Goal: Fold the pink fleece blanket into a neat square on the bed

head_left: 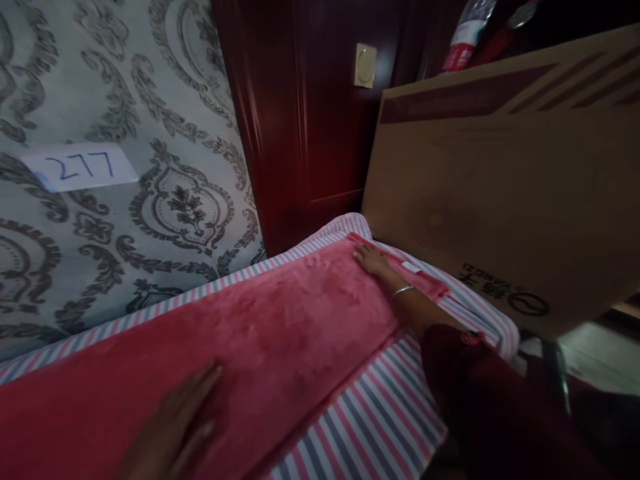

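Left hand (173,417), right hand (373,260) over blanket (285,333)

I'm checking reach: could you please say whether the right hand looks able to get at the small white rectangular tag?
Probably yes: the right hand rests on the plush red cloth near the white tag, and nothing visible covers it.

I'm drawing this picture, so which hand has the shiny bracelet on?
The right hand, farther away on the pink cloth: it wears a silvery bracelet. None shows on the left hand.
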`<state>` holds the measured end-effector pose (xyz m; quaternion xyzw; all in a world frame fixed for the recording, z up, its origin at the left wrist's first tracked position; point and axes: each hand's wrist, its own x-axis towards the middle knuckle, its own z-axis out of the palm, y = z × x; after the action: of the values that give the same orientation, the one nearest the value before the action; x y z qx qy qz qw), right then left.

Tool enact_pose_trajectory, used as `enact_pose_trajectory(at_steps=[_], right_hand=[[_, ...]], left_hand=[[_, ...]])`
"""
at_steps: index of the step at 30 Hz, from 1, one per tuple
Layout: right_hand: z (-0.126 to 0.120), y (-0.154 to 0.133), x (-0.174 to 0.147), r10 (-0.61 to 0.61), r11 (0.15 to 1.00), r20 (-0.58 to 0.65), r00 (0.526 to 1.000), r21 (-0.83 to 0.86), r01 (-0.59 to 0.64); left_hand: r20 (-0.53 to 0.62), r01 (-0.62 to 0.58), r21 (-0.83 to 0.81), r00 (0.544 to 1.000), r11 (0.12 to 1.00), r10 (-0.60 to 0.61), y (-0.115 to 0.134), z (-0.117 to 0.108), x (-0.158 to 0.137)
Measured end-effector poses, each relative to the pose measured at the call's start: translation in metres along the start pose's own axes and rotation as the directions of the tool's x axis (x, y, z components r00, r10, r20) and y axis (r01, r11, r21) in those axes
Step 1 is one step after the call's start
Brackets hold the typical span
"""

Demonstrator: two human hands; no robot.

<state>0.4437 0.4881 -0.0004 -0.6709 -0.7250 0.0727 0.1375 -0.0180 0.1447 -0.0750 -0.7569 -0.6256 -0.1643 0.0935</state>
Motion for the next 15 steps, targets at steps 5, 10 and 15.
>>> enact_pose_trajectory(at_steps=[5,10,15], right_hand=[[0.004,0.017,0.043,0.223,0.975,-0.078,0.972,0.02,-0.222],[0.01,0.023,0.081,0.359,0.933,-0.054,0.932,0.007,-0.36],[0.016,0.02,0.111,0.304,0.953,-0.065,0.95,0.021,-0.303]], left_hand=[[0.107,0.256,0.01,0.961,0.967,-0.255,-0.046,-0.039,0.075],[0.199,0.37,0.229,0.887,0.9,-0.416,-0.063,-0.03,0.127],[0.171,0.389,0.273,0.88,0.88,-0.442,-0.064,-0.003,0.116]])
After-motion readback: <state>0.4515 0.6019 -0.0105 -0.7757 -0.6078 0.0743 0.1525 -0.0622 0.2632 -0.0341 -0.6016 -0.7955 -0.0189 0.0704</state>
